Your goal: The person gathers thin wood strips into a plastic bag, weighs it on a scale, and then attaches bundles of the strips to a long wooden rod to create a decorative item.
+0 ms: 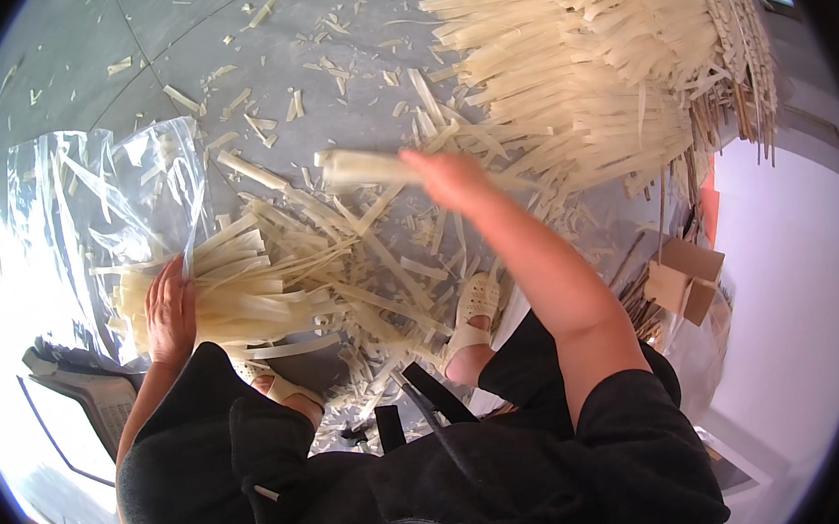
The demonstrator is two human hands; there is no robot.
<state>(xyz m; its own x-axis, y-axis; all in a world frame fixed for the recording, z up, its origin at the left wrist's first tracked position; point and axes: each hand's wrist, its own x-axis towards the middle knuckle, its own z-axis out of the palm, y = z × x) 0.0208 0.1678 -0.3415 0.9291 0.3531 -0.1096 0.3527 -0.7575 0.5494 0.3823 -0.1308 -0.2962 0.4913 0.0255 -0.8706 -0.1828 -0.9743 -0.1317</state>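
Observation:
My left hand (170,311) lies with its fingers together over a pile of flat, pale yellow strips (246,312), beside the mouth of a clear plastic bag (111,197). Part of the pile is inside the bag. My right hand (454,182) is raised over the floor and grips a small bundle of pale strips (364,169), blurred, pointing left. Whether my left hand grips any strips I cannot tell.
Long pale strips hang in dense rows (565,51) on thin sticks at the upper right. Scraps litter the grey floor (194,28). An open cardboard box (676,282) stands at the right, and a dark-edged container (98,398) at the lower left.

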